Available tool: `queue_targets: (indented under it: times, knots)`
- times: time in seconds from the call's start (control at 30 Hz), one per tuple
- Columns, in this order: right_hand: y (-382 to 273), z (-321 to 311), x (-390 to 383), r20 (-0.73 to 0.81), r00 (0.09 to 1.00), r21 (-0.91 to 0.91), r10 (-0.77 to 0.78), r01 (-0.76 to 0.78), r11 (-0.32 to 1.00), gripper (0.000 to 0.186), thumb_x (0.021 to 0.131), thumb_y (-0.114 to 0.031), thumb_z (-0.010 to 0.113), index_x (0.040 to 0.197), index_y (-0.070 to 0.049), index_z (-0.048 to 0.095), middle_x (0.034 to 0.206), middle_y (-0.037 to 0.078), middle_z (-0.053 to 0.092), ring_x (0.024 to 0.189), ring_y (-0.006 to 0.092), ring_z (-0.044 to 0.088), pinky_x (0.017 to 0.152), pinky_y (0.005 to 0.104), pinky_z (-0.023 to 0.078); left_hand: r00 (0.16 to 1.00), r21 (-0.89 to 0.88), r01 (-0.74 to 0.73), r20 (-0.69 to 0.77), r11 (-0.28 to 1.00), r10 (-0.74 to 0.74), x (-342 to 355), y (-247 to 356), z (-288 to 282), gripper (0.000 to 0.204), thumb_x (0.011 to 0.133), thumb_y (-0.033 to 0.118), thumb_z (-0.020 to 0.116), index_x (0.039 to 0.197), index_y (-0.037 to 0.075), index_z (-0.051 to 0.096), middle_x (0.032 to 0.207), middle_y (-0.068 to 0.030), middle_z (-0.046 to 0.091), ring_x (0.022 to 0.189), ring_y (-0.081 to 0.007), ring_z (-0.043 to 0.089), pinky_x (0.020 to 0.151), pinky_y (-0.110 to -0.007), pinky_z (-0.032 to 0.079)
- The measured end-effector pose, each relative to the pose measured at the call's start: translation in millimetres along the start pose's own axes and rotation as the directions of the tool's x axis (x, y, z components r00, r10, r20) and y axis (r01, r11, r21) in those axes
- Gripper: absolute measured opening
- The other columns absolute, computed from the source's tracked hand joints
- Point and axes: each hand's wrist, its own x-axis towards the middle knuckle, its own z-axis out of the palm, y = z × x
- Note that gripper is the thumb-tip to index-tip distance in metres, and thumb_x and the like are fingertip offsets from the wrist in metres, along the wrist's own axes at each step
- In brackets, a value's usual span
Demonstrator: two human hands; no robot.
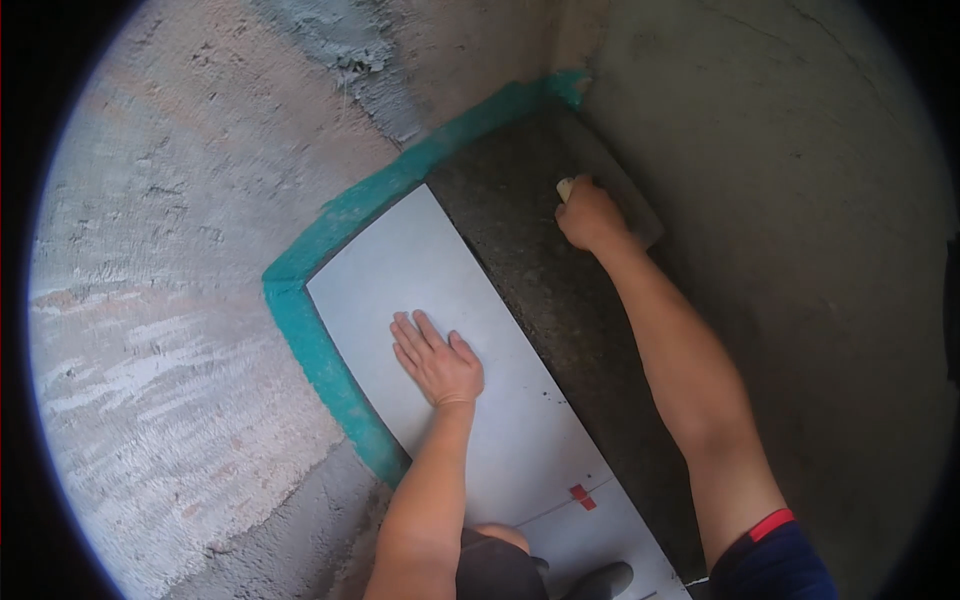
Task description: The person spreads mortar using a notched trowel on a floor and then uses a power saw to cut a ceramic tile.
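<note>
My left hand [437, 358] lies flat, fingers stretched out, on a large pale grey floor tile [400, 250]. It holds nothing. Farther off to the right, my right hand [592, 215] is closed around the pale handle of a flat trowel [638, 200]. The trowel's grey blade shows beyond the hand, low over a dark strip of mortar [510, 190] beside the tile; whether it touches the mortar I cannot tell. Much of the handle is hidden in my fist.
A teal painted band [310, 330] runs along the foot of the rough plastered wall [170, 330]. A second tile [640, 560] adjoins the first, with a red tile spacer [582, 497] at the joint. My shoe [605, 580] is on the tiles. Another grey wall [830, 250] stands at right.
</note>
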Motion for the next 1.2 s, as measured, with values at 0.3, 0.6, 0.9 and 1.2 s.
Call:
queue_targets:
  times: [0.3,0.6,0.9,1.2]
  knots:
    - [17,-11,-58,0.105,0.993,-0.175,0.063,-0.044,0.984,0.036,0.09,-0.014,0.054,0.12,0.004,0.046,0.108,0.027,0.063,0.1,0.0395,0.062,0.088,0.0471,0.05,1.0,0.014,0.01,-0.003,1.0,-0.01,-6,-12,1,0.064,0.089,0.025,0.048,0.141,-0.007,0.029,0.153,-0.0277,0.015,0.143,-0.0408,0.01,0.115,-0.05,0.006]
    - [44,27,-43,0.034,0.998,-0.155,0.059,-0.053,0.986,0.054,0.087,-0.007,0.053,0.133,0.009,0.032,0.107,0.029,0.062,0.096,0.0402,0.063,0.084,0.0472,0.051,0.999,0.0,-0.008,-0.043,1.0,0.008,-1,-6,-3,0.06,0.09,0.021,0.048,0.141,-0.007,0.031,0.151,-0.0277,0.02,0.141,-0.0418,0.015,0.115,-0.05,0.01]
    - [6,0,8,0.018,0.996,-0.098,0.082,-0.08,0.992,0.046,0.086,-0.01,0.056,0.126,0.005,0.04,0.11,0.025,0.063,0.102,0.0387,0.063,0.088,0.0437,0.051,1.0,-0.009,0.003,-0.011,1.0,-0.003,0,-2,1,0.063,0.089,0.025,0.047,0.141,-0.007,0.03,0.153,-0.0275,0.015,0.143,-0.0406,0.008,0.115,-0.05,0.005]
    - [-16,-25,-16,0.035,0.995,-0.215,0.096,-0.086,0.973,0.046,0.088,-0.011,0.051,0.13,0.005,0.041,0.114,0.025,0.061,0.106,0.0371,0.061,0.092,0.044,0.049,1.0,-0.008,0.014,-0.014,1.0,-0.014,-4,-7,1,0.062,0.089,0.021,0.049,0.14,-0.007,0.031,0.152,-0.0273,0.018,0.142,-0.0411,0.013,0.115,-0.05,0.008]
